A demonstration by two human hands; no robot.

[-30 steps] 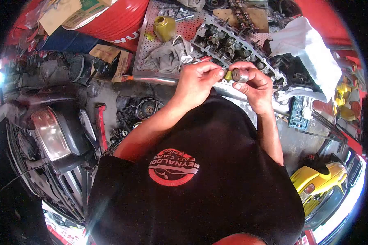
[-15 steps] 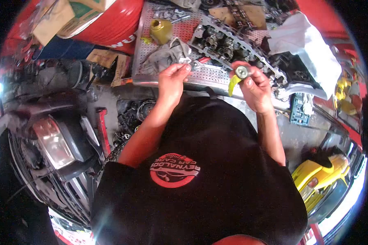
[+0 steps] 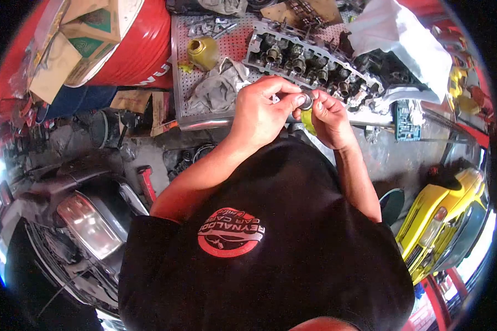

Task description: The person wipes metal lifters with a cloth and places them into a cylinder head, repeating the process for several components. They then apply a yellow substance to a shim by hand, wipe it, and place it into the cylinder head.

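Observation:
Just beyond my chest, both hands meet at a small round metal part (image 3: 305,103), a disc or cup shape. The thumb and forefinger of my left hand (image 3: 265,110) pinch it from the left. My right hand (image 3: 331,117) has its fingers around the other side. A yellow strip (image 3: 307,120) hangs below the part by the right fingers; how it is attached is hidden. Behind the hands, an engine cylinder head (image 3: 309,60) lies at an angle on a perforated metal table (image 3: 183,88). A crumpled grey rag (image 3: 218,88) rests left of it.
A yellowish container (image 3: 203,53) stands near the rag. Left of the table is a red drum (image 3: 149,49) with cardboard (image 3: 94,33) on top. White sheeting (image 3: 395,38) covers parts at right. A teal tray (image 3: 407,121) sits by the table's right edge.
My left hand has moved right and taken hold of the round metal part. The right hand has come slightly left and down with it. The whole view has shifted a little.

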